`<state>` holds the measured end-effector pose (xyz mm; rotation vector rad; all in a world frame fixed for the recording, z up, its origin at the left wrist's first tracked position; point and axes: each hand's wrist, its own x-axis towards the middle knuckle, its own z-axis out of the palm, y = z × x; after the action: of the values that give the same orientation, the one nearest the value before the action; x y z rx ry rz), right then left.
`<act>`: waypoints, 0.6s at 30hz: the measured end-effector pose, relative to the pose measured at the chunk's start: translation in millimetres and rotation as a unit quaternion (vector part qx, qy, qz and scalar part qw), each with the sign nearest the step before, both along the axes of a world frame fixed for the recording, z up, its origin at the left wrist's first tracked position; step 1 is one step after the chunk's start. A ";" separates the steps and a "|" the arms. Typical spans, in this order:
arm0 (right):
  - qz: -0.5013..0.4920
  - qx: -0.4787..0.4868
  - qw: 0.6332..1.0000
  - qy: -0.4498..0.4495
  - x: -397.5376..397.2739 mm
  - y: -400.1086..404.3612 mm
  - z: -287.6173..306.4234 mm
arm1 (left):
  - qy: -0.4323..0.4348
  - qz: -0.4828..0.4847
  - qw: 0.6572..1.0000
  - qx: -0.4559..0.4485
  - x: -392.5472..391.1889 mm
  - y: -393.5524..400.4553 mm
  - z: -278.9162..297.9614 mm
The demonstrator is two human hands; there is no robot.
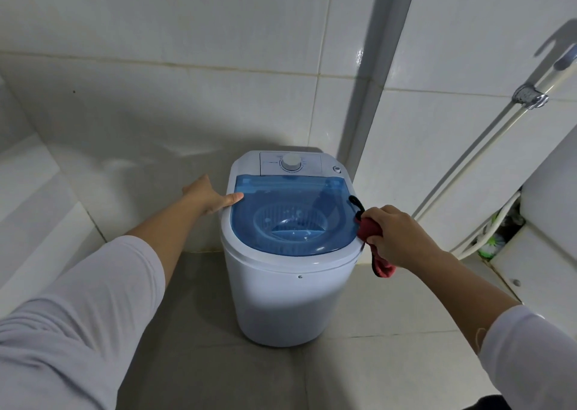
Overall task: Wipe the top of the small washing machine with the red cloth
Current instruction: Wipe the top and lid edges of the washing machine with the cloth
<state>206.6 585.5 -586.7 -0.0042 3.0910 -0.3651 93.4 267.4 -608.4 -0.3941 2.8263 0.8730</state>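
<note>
1. The small washing machine [281,284], white with a see-through blue lid [293,219], stands on the tiled floor [199,363] near the corner of a white-tiled wall [156,97].
2. Behind the lid, a white control panel with a round dial [291,161] runs along the machine's far edge, just beside the wall.
3. The left hand [207,196] lies with straight, relaxed fingers against the machine's left rim, thumb tip touching the lid's left edge; it grasps nothing.
4. The right hand [395,236] is clenched around the red cloth [370,230], which is bunched at the lid's right edge, touching the rim there.
5. One end of the cloth hangs below the hand, off the machine's right side; a black cord [356,203] loops up from the cloth over the lid's right edge.
6. The lid's blue surface between the two hands is uncovered.
7. Bare floor lies in front of and to the left of the machine.
8. To the right, well apart, white hoses [487,147] run down the wall from a chrome fitting [530,96].
</note>
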 end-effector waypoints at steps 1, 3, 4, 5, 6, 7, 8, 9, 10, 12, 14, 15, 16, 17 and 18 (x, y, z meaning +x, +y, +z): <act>-0.008 0.018 1.000 0.001 -0.5 3.5 0.8 | 0.002 -0.001 1.000 0.002 0.6 0.2 0.5; -0.022 0.048 0.999 0.003 -2.1 9.7 5.2 | 0.005 -0.004 1.000 0.007 1.8 0.5 1.2; -0.025 0.056 0.998 0.010 -3.1 11.9 8.8 | 0.006 -0.006 1.000 0.004 2.3 0.6 1.4; -0.026 0.059 0.998 0.021 -4.6 12.7 13.3 | 0.006 -0.008 1.000 -0.001 2.7 0.2 1.8; -0.023 0.059 0.997 0.036 -6.0 12.0 18.9 | 0.005 -0.010 1.000 -0.008 2.8 -0.2 2.0; -0.018 0.055 0.997 0.051 -7.8 9.9 25.0 | 0.004 -0.011 1.000 -0.013 2.8 -0.6 2.1; -0.010 0.048 0.997 0.066 -10.0 6.9 30.7 | 0.002 -0.012 1.000 -0.015 2.6 -1.2 2.1; 0.003 0.040 0.996 0.079 -12.6 2.9 36.0 | 0.002 -0.013 1.000 -0.016 2.1 -1.1 1.9; 0.020 0.032 0.995 0.089 -15.5 -1.6 40.9 | 0.002 -0.013 1.000 -0.017 2.2 -1.0 2.0; 0.059 0.002 0.993 0.102 -21.0 -12.9 49.4 | 0.004 -0.011 1.000 -0.020 2.4 -0.2 1.5; 0.092 -0.046 0.988 0.114 -25.2 -26.6 56.6 | 0.004 -0.009 1.000 -0.017 2.9 -0.2 1.2; 0.105 -0.068 0.985 0.122 -27.3 -33.6 59.5 | 0.003 -0.008 1.000 -0.015 2.6 -0.7 0.8; 0.115 -0.087 0.981 0.128 -28.8 -40.8 62.1 | 0.002 -0.009 1.000 -0.013 2.4 -1.1 0.5; 0.123 -0.107 0.978 0.132 -30.6 -47.5 63.7 | 0.001 -0.009 1.000 -0.014 2.1 -1.5 0.1; 0.130 -0.125 0.975 0.133 -32.2 -53.4 64.9 | 0.001 -0.009 1.000 -0.015 1.9 -1.9 -0.1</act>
<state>174.5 532.1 -521.9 -0.4963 3.2131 -0.7943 95.3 265.5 -608.6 -0.3712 2.8434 0.8292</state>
